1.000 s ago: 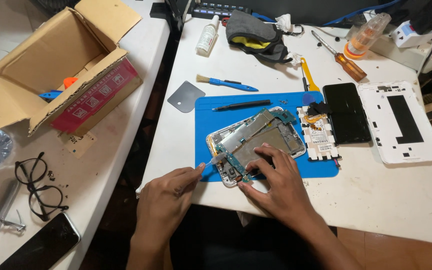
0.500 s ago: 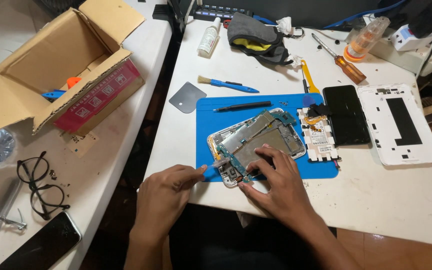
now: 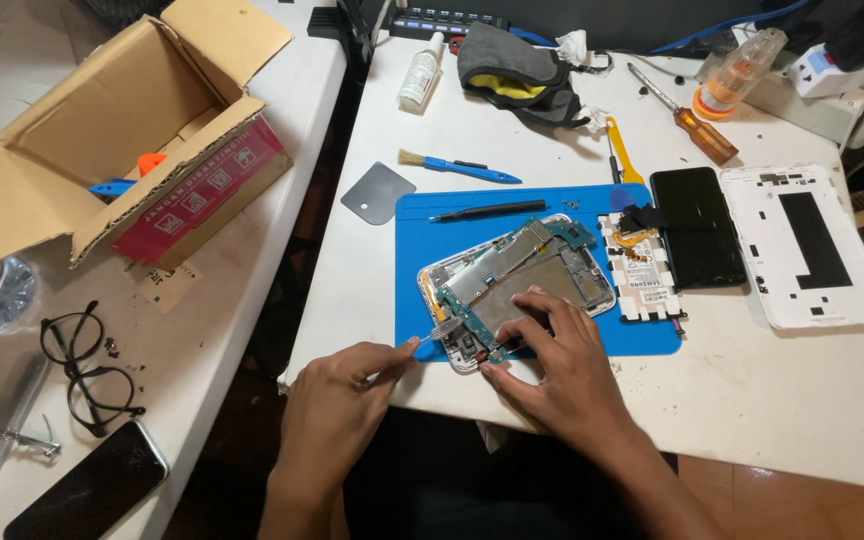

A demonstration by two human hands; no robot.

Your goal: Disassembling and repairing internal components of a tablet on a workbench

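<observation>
An opened tablet (image 3: 527, 275) with its circuit board bare lies on a blue work mat (image 3: 422, 220) at the table's front. My left hand (image 3: 337, 405) pinches a thin clear-handled tool (image 3: 432, 333) whose tip reaches the tablet's near left corner. My right hand (image 3: 562, 365) rests flat on the tablet's near edge, fingers spread and pressing it down. A flat battery (image 3: 642, 278) lies just right of the tablet.
A dark screen panel (image 3: 700, 225) and a white back cover (image 3: 802, 240) lie to the right. A brush (image 3: 457, 165), black spudger (image 3: 487, 211), grey pick (image 3: 376, 192), screwdriver (image 3: 687, 120) and bottle (image 3: 420, 70) sit behind. A cardboard box (image 3: 122, 130), glasses (image 3: 82, 365) and phone (image 3: 87, 490) occupy the left table.
My left hand has slid slightly down and left while the tool tip stays at the tablet's corner. The right hand keeps its place on the tablet.
</observation>
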